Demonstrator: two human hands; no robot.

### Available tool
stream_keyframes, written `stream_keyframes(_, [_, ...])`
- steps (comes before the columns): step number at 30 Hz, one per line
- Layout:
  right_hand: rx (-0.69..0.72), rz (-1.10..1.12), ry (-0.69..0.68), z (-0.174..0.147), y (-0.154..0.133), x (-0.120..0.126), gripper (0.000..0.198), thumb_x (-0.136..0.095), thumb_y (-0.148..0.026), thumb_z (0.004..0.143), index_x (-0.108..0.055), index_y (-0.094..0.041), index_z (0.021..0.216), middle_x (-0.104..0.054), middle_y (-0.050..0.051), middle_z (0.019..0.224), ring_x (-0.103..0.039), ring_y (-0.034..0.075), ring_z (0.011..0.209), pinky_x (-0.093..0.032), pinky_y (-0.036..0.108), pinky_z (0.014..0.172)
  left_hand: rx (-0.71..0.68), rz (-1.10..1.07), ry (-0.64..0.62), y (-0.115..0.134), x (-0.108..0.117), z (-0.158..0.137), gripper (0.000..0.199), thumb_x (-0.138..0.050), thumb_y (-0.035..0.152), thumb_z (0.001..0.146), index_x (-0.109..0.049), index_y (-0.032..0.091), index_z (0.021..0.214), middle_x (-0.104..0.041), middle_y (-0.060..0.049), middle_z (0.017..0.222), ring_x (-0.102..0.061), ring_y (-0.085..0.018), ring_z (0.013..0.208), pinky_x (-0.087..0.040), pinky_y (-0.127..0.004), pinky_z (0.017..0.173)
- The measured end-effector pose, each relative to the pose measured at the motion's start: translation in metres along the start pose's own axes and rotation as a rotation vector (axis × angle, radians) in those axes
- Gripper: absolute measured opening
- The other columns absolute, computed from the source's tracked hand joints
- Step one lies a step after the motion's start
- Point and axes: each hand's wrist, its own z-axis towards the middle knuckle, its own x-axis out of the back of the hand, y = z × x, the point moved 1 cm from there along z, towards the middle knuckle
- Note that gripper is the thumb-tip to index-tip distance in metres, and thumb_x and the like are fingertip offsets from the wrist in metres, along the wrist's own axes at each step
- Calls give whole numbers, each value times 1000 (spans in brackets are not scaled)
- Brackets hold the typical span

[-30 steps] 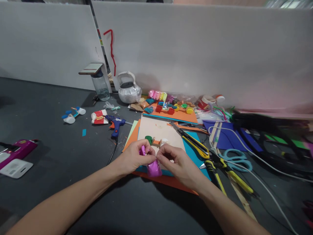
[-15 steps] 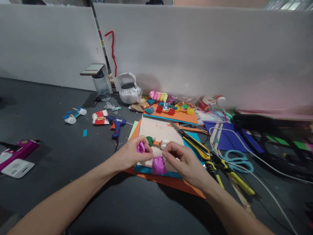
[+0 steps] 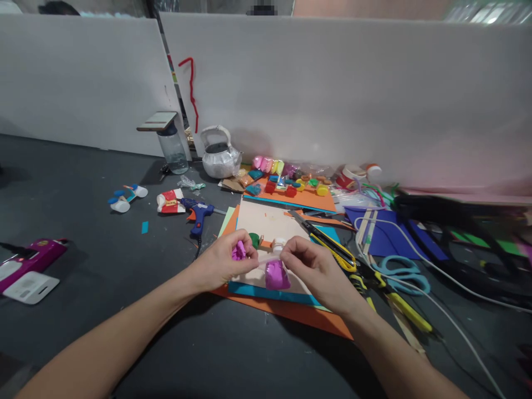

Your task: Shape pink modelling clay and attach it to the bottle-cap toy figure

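dark tabletop (image 3: 187, 349) lies beneath two hands (image 3: 222, 259) (image 3: 316, 271), left gripping one purple lump (image 3: 238, 251), right one purple-filled wrapper (image 3: 277, 276).

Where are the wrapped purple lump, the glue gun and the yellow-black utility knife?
Wrapped purple lump (image 3: 277, 276): head view, middle of the lump, seen through its clear wrap.
Glue gun (image 3: 201, 210): head view, blue body.
Utility knife (image 3: 327, 243): head view, middle of the handle.

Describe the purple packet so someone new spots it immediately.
On the dark table, find the cream sheet topping the paper stack. Toward its near side, between the left hand and right hand, is the purple packet, just below clear film. It looks shiny and wrapped, unlike the crumpled purple lump in the left hand.
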Motion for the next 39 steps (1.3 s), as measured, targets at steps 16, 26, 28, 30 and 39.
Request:
stream_keyframes(16, [237, -232, -131, 0, 1, -4, 10, -58, -27, 95, -63, -23, 87, -64, 3, 94, -55, 20, 95, -41, 33, 87, -173, 180, 2, 1, -11, -7, 21, -59, 32, 90, -45, 22, 79, -59, 3, 80, -48, -12, 69, -36, -24, 65])
stream_keyframes(26, [251, -496, -123, -8, -8, -2, 23, -54, -31, 97, -54, -20, 76, -59, 3, 81, -50, 18, 78, -37, 29, 70, -207, 97, -64, 1, -17, -10, 23, -55, 29, 92, -38, 23, 77, -54, 3, 81, -46, -13, 75, -36, -26, 71])
stream_keyframes(28, [231, -538, -119, -8, -9, 2, 25, -57, -33, 96, -54, -20, 75, -60, 2, 79, -50, 17, 74, -36, 28, 68, -193, 92, -65, 1, -17, -10, 23, -55, 29, 92, -38, 22, 77, -52, 3, 80, -44, -13, 73, -35, -26, 70])
stream_keyframes(30, [195, -537, -133, -8, -9, 7, 25, -58, -33, 96, -54, -20, 74, -60, 1, 75, -51, 15, 70, -36, 27, 66, -185, 82, -62, 1, -17, -9, 23, -55, 29, 91, -38, 22, 77, -52, 4, 80, -44, -13, 73, -35, -26, 70])
stream_keyframes(39, [148, -490, -134, -11, -11, 23, 23, -50, -32, 98, -59, -21, 79, -64, 1, 76, -53, 15, 67, -39, 26, 62, -139, 10, 21, 3, -11, -6, 24, -65, 34, 84, -47, 21, 79, -60, 2, 80, -47, -12, 69, -37, -25, 65])
